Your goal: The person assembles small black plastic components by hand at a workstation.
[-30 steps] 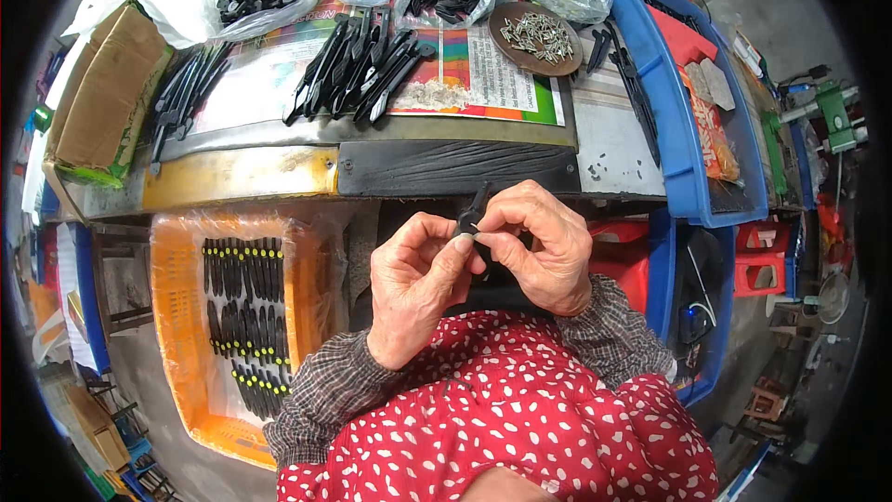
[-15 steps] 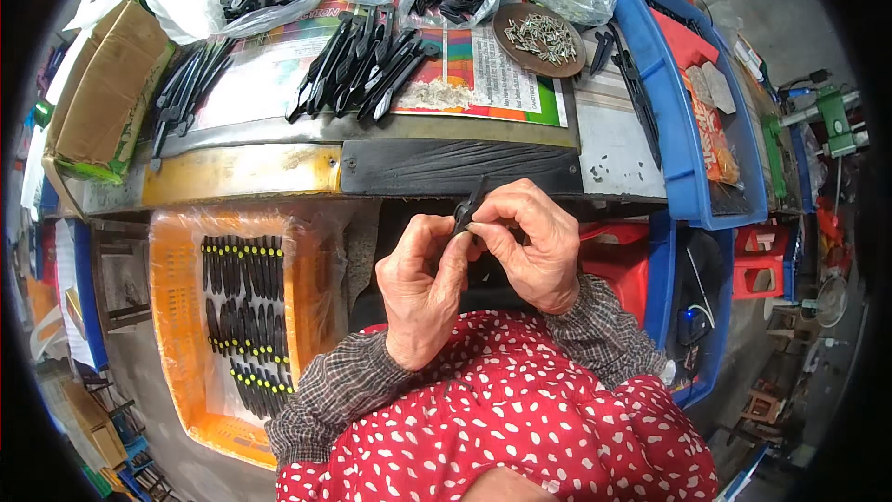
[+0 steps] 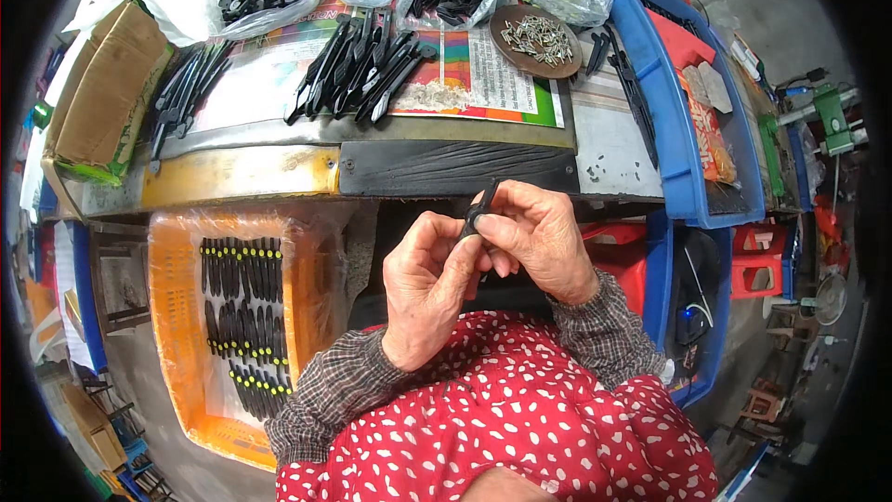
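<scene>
Black part (image 3: pixel 473 217) is pinched between both hands (image 3: pixel 420 284) (image 3: pixel 544 240).

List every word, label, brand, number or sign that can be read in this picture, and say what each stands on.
Multicoloured printed sheet on the workbench: lettering near the back edge, not copied out here; the block of finer print is too small to read reliably.
Orange packet in the blue tray: large lettering, not copied out here.
Black piece between the left hand and right hand: no lettering can be made out.
</scene>
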### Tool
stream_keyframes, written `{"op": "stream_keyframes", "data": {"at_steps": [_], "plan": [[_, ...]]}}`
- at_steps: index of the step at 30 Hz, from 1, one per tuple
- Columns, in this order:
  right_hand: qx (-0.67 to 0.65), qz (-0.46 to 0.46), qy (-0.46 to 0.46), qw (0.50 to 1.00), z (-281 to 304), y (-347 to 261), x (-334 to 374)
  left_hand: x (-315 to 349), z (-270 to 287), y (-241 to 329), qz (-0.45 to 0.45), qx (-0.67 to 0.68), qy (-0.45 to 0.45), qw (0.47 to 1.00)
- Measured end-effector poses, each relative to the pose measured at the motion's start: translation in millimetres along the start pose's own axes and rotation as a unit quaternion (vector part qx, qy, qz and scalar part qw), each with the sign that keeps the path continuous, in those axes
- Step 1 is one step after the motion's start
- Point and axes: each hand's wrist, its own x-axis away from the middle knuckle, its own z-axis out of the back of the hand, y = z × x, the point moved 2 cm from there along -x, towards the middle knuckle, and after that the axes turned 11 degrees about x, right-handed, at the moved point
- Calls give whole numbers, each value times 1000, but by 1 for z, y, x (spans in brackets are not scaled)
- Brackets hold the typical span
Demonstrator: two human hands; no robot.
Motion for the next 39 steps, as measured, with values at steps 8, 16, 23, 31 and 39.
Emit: {"op": "stream_keyframes", "data": {"at_steps": [8, 16, 23, 31, 39], "plan": [[95, 64, 71, 991, -7, 5, 1, -4, 0, 0, 11, -11, 0, 1000], [29, 50, -6, 998, 5, -9, -5, -6, 0, 12, 34, -27, -25, 999], [72, 75, 106, 989, 2, -10, -7, -16, -5, 19, -270, -378, -11, 886], [89, 75, 109, 987, 11, -27, -15, -27, -9, 20, -383, -465, -4, 798], [160, 61, 59, 983, 35, -46, -36, -40, -9, 29, -392, -496, -14, 775]]}}
